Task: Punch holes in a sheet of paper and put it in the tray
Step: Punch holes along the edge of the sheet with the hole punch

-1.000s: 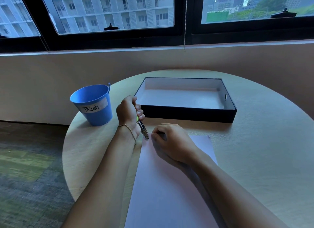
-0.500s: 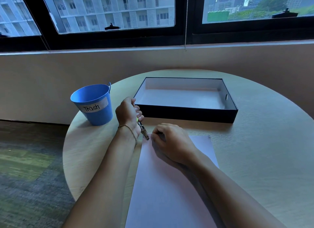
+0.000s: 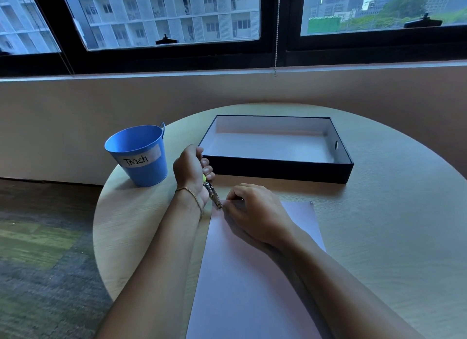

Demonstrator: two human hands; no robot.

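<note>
Head view, looking down across a round, pale wood-grain desk (image 3: 379, 225) below a dark-framed window (image 3: 164, 12). One legible piece of writing: "Trash", hand-lettered in black on a white label (image 3: 140, 158) stuck to the side of a blue metal bucket (image 3: 149, 175) at the desk's far left edge. Just right of the bucket, the left hand (image 3: 190, 170), back of the hand toward the camera, fingers and thumb wrapped tight round the handles of a small plier-type hole punch (image 3: 213, 196) with a flash of yellow-green at the grip; thin chain bracelet (image 3: 190, 192) across that wrist. Punch angled down and to the right, metal nose at the far left corner of the sheet of paper (image 3: 240, 288); too small to tell whether the paper sits between its jaws. Lying on that same corner, the right hand (image 3: 255, 212), forearm running up across the sheet, fingers curled under, thumb tip meeting forefinger at the paper's far edge and pinching it right beside the punch's nose. Sheet flat on the desk, pale lilac in this light, long side running from the near edge toward the far side, far right corner uncovered. Just beyond the sheet and apart from it, the tray (image 3: 278, 172) — black outside, white inside, an oval handle slot in the right wall. Grey and green carpet (image 3: 32, 263) on the floor to the left.
</note>
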